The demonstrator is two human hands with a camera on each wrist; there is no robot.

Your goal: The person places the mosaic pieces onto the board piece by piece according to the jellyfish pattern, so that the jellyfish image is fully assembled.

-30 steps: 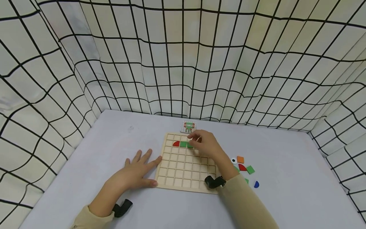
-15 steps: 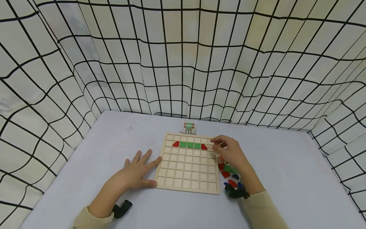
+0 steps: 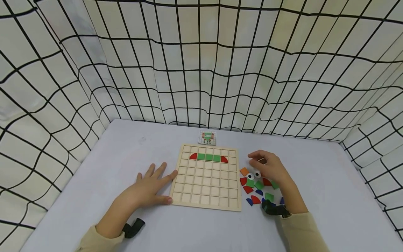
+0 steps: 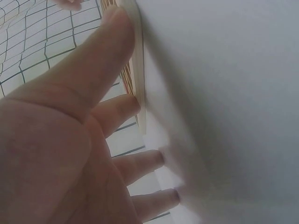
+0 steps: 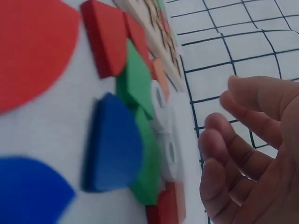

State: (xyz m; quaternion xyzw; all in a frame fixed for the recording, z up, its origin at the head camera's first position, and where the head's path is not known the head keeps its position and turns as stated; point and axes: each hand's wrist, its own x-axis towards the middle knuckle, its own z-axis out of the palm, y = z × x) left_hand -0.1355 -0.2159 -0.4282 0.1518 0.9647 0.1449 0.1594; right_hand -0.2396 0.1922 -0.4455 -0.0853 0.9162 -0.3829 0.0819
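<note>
A wooden grid board (image 3: 201, 182) lies on the table. Near its top, one row holds a red quarter-round tile (image 3: 193, 156), three green square tiles (image 3: 209, 157) and another red quarter-round tile (image 3: 224, 159). My left hand (image 3: 141, 192) is spread flat, its thumb and index finger touching the board's left edge. To the right of the board, my right hand (image 3: 267, 166) hovers above loose tiles with loosely bent fingers and nothing between them. In the right wrist view, a blue tile (image 5: 117, 144) and a green tile (image 5: 135, 79) lie below that hand.
Behind the board lies a small pattern card (image 3: 207, 137). Right of the board, the loose pile includes an orange square (image 3: 244, 171), white eye discs (image 3: 250, 176), and several red, green and blue pieces. Black netting (image 3: 204, 84) over white cloth encloses the table.
My right hand has moved right, off the board and over the loose tiles. The right half of the tile row, covered earlier, now shows. My left hand stays at the board's edge.
</note>
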